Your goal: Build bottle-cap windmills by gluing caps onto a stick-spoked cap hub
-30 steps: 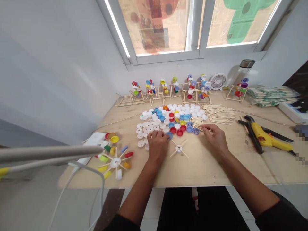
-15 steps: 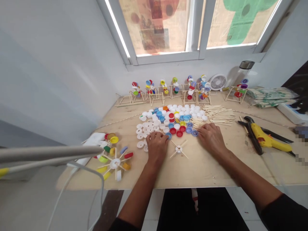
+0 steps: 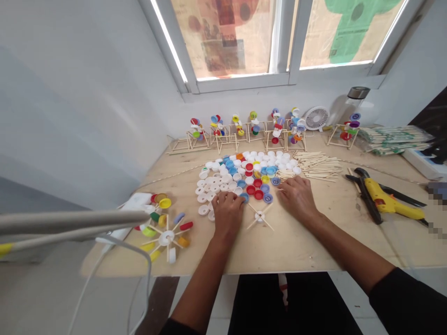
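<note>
My left hand [image 3: 227, 211] rests on the near left edge of the pile of bottle caps [image 3: 223, 179], its fingers curled and apart beside a blue cap [image 3: 245, 197]. On the pile's right side, my right hand [image 3: 296, 197] has bent fingers on the table, close to purple-blue caps [image 3: 267, 198] and short sticks [image 3: 285, 175]; its fingertips are partly hidden, and whether they hold anything cannot be seen. Between the hands lies a cross of sticks [image 3: 260, 216] with a white cap at its centre.
A cap-and-stick wheel [image 3: 166, 237] lies at the left. Small stick frames with wheels [image 3: 275, 132] line the back. A yellow glue gun [image 3: 384, 200] is at the right, near loose sticks [image 3: 319, 166]. A blurred grey bar [image 3: 70, 223] crosses the left foreground.
My right hand has moved left and slightly up. The purple-blue caps and some red caps have shifted left with it. My left hand has barely moved.
</note>
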### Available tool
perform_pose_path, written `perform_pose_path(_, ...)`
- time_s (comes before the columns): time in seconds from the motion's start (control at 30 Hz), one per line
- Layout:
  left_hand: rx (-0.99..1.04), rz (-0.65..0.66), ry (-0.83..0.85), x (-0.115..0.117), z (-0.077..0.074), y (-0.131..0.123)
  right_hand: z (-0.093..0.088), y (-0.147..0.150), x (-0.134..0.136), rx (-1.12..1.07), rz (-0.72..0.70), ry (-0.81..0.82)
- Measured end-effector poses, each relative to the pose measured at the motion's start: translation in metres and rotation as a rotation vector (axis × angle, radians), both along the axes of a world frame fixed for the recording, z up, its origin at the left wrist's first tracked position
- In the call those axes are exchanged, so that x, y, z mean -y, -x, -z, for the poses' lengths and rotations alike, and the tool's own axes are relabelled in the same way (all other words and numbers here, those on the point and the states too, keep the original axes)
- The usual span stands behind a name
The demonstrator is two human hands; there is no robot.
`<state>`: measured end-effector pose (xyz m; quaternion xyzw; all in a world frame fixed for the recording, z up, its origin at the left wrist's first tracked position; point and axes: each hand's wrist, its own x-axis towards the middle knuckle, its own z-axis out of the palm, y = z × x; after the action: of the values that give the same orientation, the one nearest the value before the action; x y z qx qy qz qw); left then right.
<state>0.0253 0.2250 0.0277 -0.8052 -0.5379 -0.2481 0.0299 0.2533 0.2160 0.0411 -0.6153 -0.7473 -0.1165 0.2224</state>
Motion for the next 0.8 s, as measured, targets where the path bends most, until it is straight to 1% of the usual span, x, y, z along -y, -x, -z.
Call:
perform_pose_path(0.1, 0.008, 0.007, 0.000, -0.001, 0.001, 0.000, -0.002, -0.013, 0.006, -0.039, 0.008, -0.001)
perform_pose_path(0.17, 0.012, 0.012, -0.003, -0.002, 0.001, -0.001, -0.002, -0.015, 0.010, -0.051, -0.020, 0.013)
perform_pose_path(0.27, 0.017, 0.016, -0.012, -0.002, 0.003, -0.002, 0.000, -0.010, 0.011, -0.040, -0.077, 0.036)
perform_pose_path(0.4, 0.027, 0.019, -0.026, -0.001, 0.003, -0.001, 0.003, 0.002, 0.003, -0.058, -0.170, 0.058)
perform_pose_path(0.5, 0.030, 0.025, -0.024, 0.000, 0.001, -0.001, 0.004, 0.003, -0.001, -0.076, -0.263, 0.073)
perform_pose_path(0.57, 0.032, 0.026, -0.015, 0.001, 0.000, -0.002, 0.005, 0.002, -0.002, -0.068, -0.301, 0.084)
perform_pose_path(0.63, 0.044, 0.031, -0.007, 0.003, 0.000, -0.002, 0.005, 0.000, -0.001, -0.052, -0.295, 0.092)
perform_pose_path(0.73, 0.094, 0.034, 0.009, 0.003, -0.002, -0.001, 0.004, -0.004, 0.001, -0.015, -0.224, 0.095)
perform_pose_path(0.8, 0.153, -0.008, 0.008, 0.001, -0.005, 0.004, 0.003, -0.007, 0.001, 0.012, -0.169, 0.095)
